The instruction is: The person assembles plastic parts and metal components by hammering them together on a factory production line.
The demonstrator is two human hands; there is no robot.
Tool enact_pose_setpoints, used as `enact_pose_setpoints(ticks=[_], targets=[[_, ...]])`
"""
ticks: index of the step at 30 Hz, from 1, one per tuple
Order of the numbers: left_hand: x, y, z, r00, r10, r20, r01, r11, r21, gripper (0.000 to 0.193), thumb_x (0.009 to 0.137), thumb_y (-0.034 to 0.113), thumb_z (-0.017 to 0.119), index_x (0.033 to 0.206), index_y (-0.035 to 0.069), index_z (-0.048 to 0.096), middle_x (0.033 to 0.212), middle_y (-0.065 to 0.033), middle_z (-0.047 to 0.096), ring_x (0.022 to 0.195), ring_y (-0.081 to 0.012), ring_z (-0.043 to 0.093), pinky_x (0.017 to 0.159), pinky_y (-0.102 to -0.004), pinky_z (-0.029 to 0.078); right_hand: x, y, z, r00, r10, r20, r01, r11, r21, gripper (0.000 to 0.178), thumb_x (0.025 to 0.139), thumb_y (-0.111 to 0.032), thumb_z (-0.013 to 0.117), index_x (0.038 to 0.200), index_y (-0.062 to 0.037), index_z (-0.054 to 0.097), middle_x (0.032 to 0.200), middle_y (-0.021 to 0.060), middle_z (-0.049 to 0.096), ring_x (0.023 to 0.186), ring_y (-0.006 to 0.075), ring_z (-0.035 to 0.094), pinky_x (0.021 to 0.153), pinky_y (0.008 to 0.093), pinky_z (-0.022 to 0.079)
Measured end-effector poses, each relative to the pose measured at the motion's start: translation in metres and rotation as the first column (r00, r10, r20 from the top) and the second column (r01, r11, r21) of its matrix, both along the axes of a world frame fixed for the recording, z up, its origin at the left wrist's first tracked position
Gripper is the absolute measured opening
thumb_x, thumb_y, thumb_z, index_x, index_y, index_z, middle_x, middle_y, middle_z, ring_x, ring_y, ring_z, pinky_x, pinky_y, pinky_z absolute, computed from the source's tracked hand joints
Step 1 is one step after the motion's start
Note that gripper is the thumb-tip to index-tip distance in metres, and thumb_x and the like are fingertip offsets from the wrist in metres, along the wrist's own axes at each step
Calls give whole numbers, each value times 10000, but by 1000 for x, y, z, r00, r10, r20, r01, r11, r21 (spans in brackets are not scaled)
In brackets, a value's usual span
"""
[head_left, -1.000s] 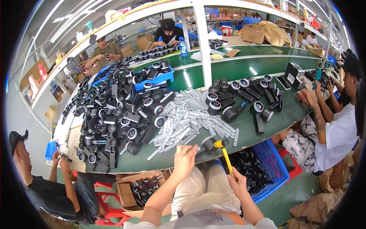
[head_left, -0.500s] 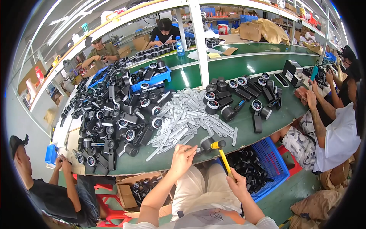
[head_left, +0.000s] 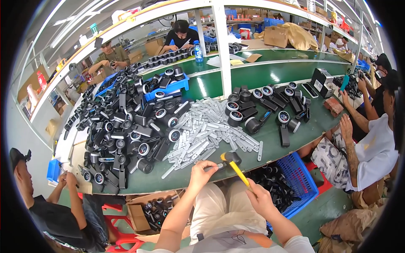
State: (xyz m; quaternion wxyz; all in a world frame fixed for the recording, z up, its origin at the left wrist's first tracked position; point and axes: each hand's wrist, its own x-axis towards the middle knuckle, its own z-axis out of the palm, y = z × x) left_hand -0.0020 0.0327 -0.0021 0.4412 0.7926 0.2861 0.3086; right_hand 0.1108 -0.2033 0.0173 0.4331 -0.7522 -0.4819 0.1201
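Note:
At the table's near edge, my left hand (head_left: 201, 173) is closed in a pinch at a small grey piece (head_left: 220, 166), most of it hidden by the fingers. My right hand (head_left: 260, 196) grips the yellow handle of a hammer (head_left: 241, 173). The hammer's head is right beside the grey piece, over the table edge. Whatever lies directly under the head is covered. Beyond my hands spreads a heap of light grey flat strips (head_left: 202, 126), some of them reaching almost to my left fingers.
Black devices with round dials (head_left: 143, 148) crowd the left; more stand at right (head_left: 283, 117). A blue basket (head_left: 300, 185) and a carton (head_left: 137, 217) of black parts flank my legs. A brick (head_left: 333, 106) lies far right. People sit at both sides and across.
The hammer head has swung left toward my left hand, covering the black cylinder seen there before. My right hand has shifted slightly. At right, a person's hand has come off the brick.

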Motion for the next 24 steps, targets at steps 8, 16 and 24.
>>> enact_pose_setpoints(ticks=[8,16,24], targets=[[-2,-2,4,1000,16,-1,-16,997,-78,122,733,114,756,847,73,743,804,-111,688,770,-220,629,734,-318,486,6,4,13,994,23,103,-27,999,38,433,861,-99,600,1278,-57,492,812,162,601,687,371,615,569,426,505],[-9,-19,3,990,70,124,-74,997,24,234,731,126,773,937,48,693,890,-82,684,864,-215,617,823,-343,477,7,3,18,977,61,202,-61,998,-7,438,861,-98,599,1281,-46,486,802,153,600,651,355,612,560,427,506],[-23,-9,-7,992,84,-94,-51,949,310,321,649,182,818,920,63,694,872,-83,660,883,-270,588,824,-372,419,-11,2,18,984,98,147,-106,993,47,436,841,-52,614,1263,-50,504,802,161,589,665,343,605,588,389,500]])
